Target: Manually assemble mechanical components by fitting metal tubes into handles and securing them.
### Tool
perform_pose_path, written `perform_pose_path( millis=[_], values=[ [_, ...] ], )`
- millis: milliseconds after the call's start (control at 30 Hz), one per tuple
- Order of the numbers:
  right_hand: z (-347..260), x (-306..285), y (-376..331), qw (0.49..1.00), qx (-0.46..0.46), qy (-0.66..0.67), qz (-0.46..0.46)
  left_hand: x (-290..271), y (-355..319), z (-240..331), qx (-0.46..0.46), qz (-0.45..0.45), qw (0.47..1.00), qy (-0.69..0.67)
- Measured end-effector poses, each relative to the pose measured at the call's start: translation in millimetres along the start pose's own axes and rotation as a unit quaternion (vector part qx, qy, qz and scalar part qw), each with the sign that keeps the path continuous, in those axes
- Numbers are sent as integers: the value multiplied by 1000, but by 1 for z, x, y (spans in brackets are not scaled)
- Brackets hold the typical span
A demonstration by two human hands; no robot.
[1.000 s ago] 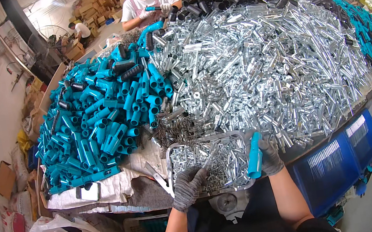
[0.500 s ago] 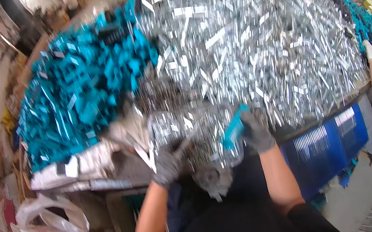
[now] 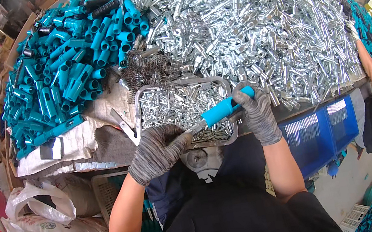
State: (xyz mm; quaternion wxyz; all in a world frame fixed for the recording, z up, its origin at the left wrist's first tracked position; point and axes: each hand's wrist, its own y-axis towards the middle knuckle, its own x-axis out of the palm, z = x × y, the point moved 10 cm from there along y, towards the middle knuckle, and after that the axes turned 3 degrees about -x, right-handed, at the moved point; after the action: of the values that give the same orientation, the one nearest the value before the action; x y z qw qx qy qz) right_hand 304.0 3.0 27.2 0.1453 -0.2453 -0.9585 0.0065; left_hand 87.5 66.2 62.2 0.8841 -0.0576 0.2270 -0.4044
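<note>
Both my hands wear grey knitted gloves and meet over a metal-rimmed tray of small metal parts. My right hand is closed around one end of a teal slotted tube. In the fingers of my left hand is a silvery metal rod, lined up with the tube's other end. Whether the rod sits inside the tube or only touches it, I cannot tell. Dark coil springs lie heaped behind the tray. A bent metal strip stands at the tray's left side.
Teal tubes are piled at the left, shiny metal parts at centre and right. A phone-like slab lies on pale cloth. Blue bins hang below the table's right edge. Another person's arm reaches in at far right.
My hands have come closer together. The teal tube, steeply tilted before, now lies flatter, with the rod in my left hand at its end. The view has sharpened and shifted slightly.
</note>
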Motion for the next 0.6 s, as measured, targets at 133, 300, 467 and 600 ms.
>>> perform_pose_path(
  millis=[133,300,467,600],
  values=[
    [17,31,-13,993,60,-39,-96,7,-4,-15,-43,29,987,-151],
    [40,42,-25,974,181,-27,-135,5,0,-39,-60,48,996,-43],
    [43,50,-27,964,194,4,-184,2,-5,-31,-68,16,995,-68],
    [36,53,-25,972,143,5,-188,-3,-6,-26,-78,51,996,16]
  ],
)
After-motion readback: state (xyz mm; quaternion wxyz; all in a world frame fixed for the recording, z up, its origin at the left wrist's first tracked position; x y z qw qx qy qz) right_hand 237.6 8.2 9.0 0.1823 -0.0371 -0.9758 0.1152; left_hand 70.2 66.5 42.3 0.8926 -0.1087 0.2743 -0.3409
